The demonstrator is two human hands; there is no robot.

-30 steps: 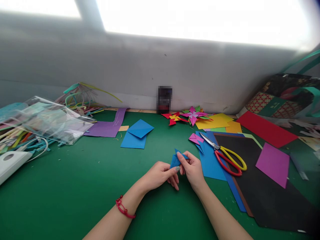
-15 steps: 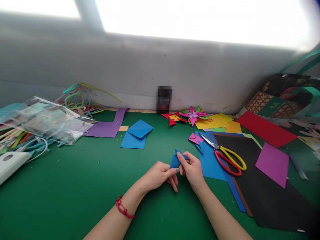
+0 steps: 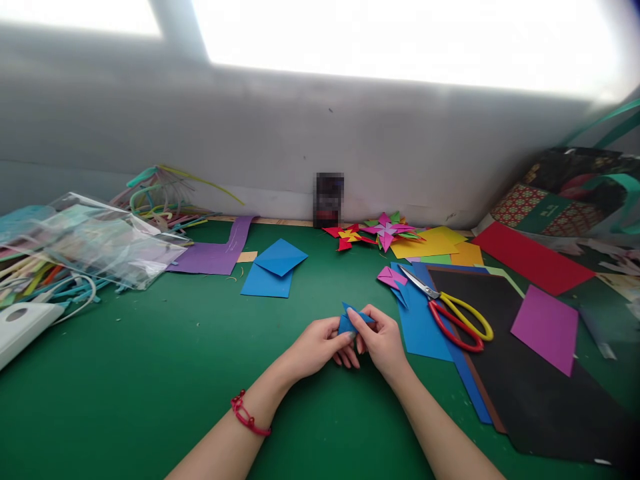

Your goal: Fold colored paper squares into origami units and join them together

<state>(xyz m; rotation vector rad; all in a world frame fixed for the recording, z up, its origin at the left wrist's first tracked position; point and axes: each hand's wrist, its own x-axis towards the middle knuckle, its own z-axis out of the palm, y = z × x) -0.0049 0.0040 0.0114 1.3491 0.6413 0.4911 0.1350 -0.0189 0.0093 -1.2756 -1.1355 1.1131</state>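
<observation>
A small piece of folded blue paper is held between both hands above the green table. My left hand pinches its near left side, thumb on top. From the right, my right hand grips it with thumb and fingers, and one blue point sticks up past the thumb. The fingers cover much of the paper, so its full shape is hidden. Beyond the hands lie two blue paper squares, partly overlapping. A small pink and blue folded piece lies to the right, near the scissors.
Scissors with red and yellow handles lie on blue and black sheets at right. Folded paper stars sit near the wall. Purple paper, a clear plastic bag and a white device are at left.
The folded blue paper has tilted a little lower and turned in the fingers. My right thumb has shifted left across it, and the hands have drawn slightly closer together.
</observation>
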